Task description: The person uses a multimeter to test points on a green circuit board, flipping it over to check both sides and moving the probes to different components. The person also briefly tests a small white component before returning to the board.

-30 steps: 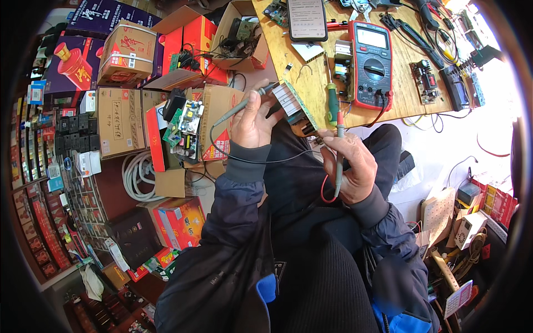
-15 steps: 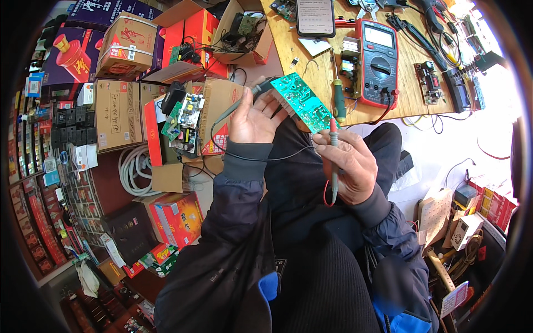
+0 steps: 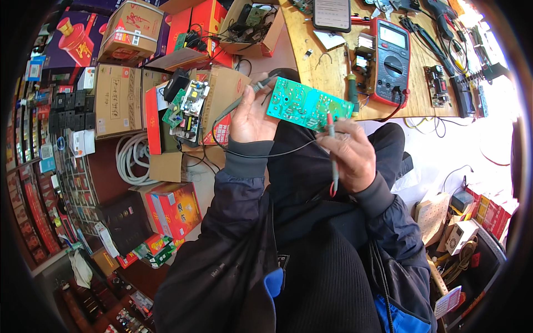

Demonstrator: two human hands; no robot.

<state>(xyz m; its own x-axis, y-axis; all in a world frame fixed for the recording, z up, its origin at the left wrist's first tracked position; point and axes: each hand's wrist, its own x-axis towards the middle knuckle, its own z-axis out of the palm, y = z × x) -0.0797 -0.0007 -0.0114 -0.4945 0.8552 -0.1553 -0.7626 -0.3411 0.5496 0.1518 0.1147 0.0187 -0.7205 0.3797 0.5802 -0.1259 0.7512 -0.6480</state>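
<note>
A green circuit board (image 3: pixel 302 102), its soldered side up, is held above my lap between both hands. My left hand (image 3: pixel 252 119) is palm up at the board's left end, with a grey-black test probe (image 3: pixel 236 105) lying between thumb and fingers. The fingers behind the board are partly hidden. In my right hand (image 3: pixel 354 158) a red-and-grey test probe (image 3: pixel 333 147) is gripped, its red end at the board's lower right part. The fingertips of that hand are by the board's lower edge. A black lead (image 3: pixel 272 157) runs from the left probe across to my right hand.
On the wooden table (image 3: pixel 327 77) lie a red multimeter (image 3: pixel 391 61), a phone (image 3: pixel 332 15), a green-handled screwdriver (image 3: pixel 352 94) and a small board (image 3: pixel 438 86). Cartons (image 3: pixel 117 100) and an open box of circuit boards (image 3: pixel 191 114) stand to the left, near a coiled white hose (image 3: pixel 133 161).
The board has turned to lie more level and face me more. The red probe's end has shifted onto the board's lower right area. The view has moved slightly.
</note>
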